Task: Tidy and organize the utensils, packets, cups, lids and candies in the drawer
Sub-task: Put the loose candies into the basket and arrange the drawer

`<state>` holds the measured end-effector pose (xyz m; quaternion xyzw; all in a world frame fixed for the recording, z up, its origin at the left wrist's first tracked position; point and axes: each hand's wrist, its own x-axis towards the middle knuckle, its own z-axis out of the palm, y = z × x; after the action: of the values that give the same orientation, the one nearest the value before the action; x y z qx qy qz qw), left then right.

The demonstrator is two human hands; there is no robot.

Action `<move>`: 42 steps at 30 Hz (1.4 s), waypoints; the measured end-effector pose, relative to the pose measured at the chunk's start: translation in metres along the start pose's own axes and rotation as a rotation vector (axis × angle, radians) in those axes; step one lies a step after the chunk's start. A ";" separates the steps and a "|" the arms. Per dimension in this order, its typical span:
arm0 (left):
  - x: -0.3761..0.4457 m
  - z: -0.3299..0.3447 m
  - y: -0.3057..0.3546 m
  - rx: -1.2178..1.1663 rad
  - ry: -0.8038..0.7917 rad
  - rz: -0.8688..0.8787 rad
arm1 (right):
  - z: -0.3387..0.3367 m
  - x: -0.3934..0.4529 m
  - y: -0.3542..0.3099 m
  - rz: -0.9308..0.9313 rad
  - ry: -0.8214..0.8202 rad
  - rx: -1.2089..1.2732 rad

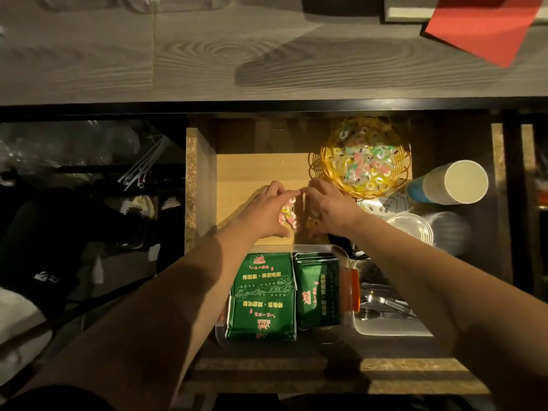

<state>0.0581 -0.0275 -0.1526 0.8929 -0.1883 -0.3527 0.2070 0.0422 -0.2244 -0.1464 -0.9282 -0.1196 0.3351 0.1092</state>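
Open drawer (pixel 252 170) under wood counter. Left hand (pixel 267 213) and right hand (pixel 329 210) cupped loose candies (pixel 287 213) at centre, basket (pixel 360 157) at 1 o'clock. Risk: candies slipping between palms, scattering.

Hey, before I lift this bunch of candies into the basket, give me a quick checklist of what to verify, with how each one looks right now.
1. Loose candies gathered between both hands: ok, cupped by left hand and right hand.
2. All strays collected: cannot tell, the hands hide the drawer floor beneath.
3. Wicker basket within reach: ok, just beyond the right hand.
4. Room in the basket: ok, though already holding many candies.
5. Path clear: ok, the paper cup lies off to the right.
6. Green packets undisturbed: ok, in their tray.
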 end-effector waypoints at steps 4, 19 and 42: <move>0.005 0.000 0.003 0.096 -0.040 0.046 | 0.003 -0.002 -0.009 0.128 -0.032 -0.106; 0.004 -0.003 0.001 0.019 0.123 -0.109 | -0.004 0.021 -0.022 -0.025 -0.231 -0.139; 0.029 -0.069 0.096 -0.951 0.362 -0.268 | -0.066 -0.027 0.048 0.520 0.682 1.507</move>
<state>0.1086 -0.1062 -0.0747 0.7631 0.1473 -0.2629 0.5718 0.0720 -0.2862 -0.0948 -0.6562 0.3894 0.0427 0.6449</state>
